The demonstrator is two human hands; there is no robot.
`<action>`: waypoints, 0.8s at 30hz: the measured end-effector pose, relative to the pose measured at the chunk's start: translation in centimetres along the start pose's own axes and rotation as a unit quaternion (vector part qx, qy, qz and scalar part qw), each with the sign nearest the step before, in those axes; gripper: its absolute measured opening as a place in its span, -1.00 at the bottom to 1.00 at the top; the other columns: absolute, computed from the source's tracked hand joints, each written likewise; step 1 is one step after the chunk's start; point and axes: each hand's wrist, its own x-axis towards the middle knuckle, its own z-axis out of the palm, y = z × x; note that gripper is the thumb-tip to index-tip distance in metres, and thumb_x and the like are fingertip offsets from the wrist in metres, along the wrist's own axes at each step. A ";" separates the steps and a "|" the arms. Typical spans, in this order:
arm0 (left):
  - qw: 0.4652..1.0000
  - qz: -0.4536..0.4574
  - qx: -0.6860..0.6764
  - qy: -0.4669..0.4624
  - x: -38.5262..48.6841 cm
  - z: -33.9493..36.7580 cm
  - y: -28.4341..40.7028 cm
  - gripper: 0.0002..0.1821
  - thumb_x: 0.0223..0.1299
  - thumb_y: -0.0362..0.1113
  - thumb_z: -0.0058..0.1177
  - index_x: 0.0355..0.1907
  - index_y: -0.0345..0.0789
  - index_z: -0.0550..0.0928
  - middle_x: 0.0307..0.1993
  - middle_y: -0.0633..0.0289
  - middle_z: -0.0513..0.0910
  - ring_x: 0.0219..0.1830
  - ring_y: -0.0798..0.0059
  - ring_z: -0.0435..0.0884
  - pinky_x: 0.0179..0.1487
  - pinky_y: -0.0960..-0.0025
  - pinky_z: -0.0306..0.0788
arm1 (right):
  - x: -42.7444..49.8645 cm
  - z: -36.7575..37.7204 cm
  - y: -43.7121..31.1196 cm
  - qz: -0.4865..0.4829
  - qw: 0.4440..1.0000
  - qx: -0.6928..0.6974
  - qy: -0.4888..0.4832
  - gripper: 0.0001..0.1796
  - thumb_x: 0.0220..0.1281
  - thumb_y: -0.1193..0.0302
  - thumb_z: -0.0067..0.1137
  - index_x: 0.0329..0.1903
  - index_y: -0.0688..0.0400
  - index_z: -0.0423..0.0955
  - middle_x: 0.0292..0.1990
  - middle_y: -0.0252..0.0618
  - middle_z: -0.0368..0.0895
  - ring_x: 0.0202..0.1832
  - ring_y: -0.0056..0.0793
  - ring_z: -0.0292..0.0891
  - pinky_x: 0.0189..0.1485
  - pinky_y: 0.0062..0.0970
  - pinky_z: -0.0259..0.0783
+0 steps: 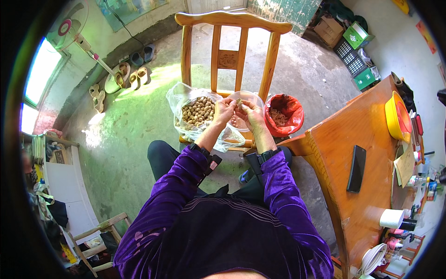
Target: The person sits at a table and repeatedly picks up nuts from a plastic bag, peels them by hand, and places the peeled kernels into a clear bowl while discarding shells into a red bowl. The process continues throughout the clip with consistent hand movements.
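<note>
My left hand and my right hand meet above a clear round plastic tub. Their fingertips pinch one small peanut in its shell; whether the shell is cracked is too small to tell. A few reddish kernels show inside the tub, the rest hidden beneath my hands. To the left, a clear plastic bag lies spread around a heap of peanuts in their shells. On the tub's right stands a red plastic bag, gaping at the top, with pale shell scraps inside.
A wooden chair faces me and bears the clear bag and tub. Close on my right, a wooden table carries a phone, a yellow basin and a paper roll. Slippers and a fan stand far left.
</note>
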 end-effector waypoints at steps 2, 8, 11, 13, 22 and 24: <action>1.000 0.006 0.004 -0.003 0.2 -0.1 -0.2 -0.83 0.23 -0.33 -0.03 -0.40 -0.37 0.59 -0.62 0.38 0.55 -0.70 0.80 0.34 -0.64 0.68 0.15 | 0.1 -0.2 0.0 -0.005 1.000 -0.002 0.001 -0.81 0.22 0.54 -0.02 -0.11 0.27 0.44 -0.29 -0.16 0.59 -0.32 -0.39 0.58 -0.24 -0.46 0.57; 0.992 0.073 0.095 -0.049 0.8 -0.5 -2.1 -0.83 0.22 -0.34 -0.01 -0.38 -0.39 0.61 -0.64 0.38 0.54 -0.67 0.79 0.37 -0.64 0.68 0.18 | 0.0 0.2 0.3 -0.077 0.993 -0.080 0.028 -0.91 0.17 0.52 0.08 -0.26 0.21 0.51 -0.42 -0.29 0.60 -0.47 -0.56 0.54 -0.42 -0.58 0.51; 0.992 -0.080 -0.054 -0.076 -0.2 -0.3 0.0 -0.80 0.24 -0.30 -0.04 -0.32 -0.42 0.57 -0.56 0.29 0.56 -0.65 0.72 0.39 -0.60 0.65 0.25 | 0.3 -0.9 -0.7 -0.229 0.950 -0.197 0.084 -0.96 0.14 0.55 0.11 -0.35 0.19 0.53 -0.49 -0.33 0.58 -0.55 -0.66 0.46 -0.52 -0.64 0.41; 0.958 -0.162 -0.219 -0.086 -0.1 -1.7 -0.6 -0.76 0.27 -0.27 -0.07 -0.27 -0.43 0.55 -0.49 0.21 0.58 -0.64 0.68 0.40 -0.59 0.63 0.28 | 0.5 -1.5 -3.4 -0.389 0.859 -0.287 0.168 -0.92 0.13 0.62 0.04 -0.34 0.23 0.51 -0.52 -0.34 0.55 -0.59 -0.65 0.41 -0.55 -0.64 0.36; 0.825 -0.288 -0.468 -0.134 0.1 -2.8 -0.1 -0.70 0.09 -0.47 -0.19 -0.09 -0.54 0.39 -0.15 -0.10 0.49 -0.52 0.54 0.45 -0.48 0.56 0.43 | -0.8 -7.8 -8.9 -0.448 0.537 -0.619 0.357 -0.77 0.01 0.50 0.09 -0.22 0.28 0.49 -0.11 -0.01 0.45 -0.01 -0.09 0.33 0.06 -0.24 0.27; 0.805 -0.289 -0.495 -0.153 0.0 -2.8 0.0 -0.70 0.10 -0.47 -0.20 -0.09 -0.54 0.38 -0.15 -0.10 0.49 -0.53 0.56 0.43 -0.47 0.57 0.42 | -1.1 -5.9 -8.0 -0.474 0.569 -0.589 0.323 -0.91 0.03 0.48 0.09 -0.43 0.20 0.55 -0.17 -0.16 0.50 -0.08 -0.16 0.37 -0.03 -0.26 0.30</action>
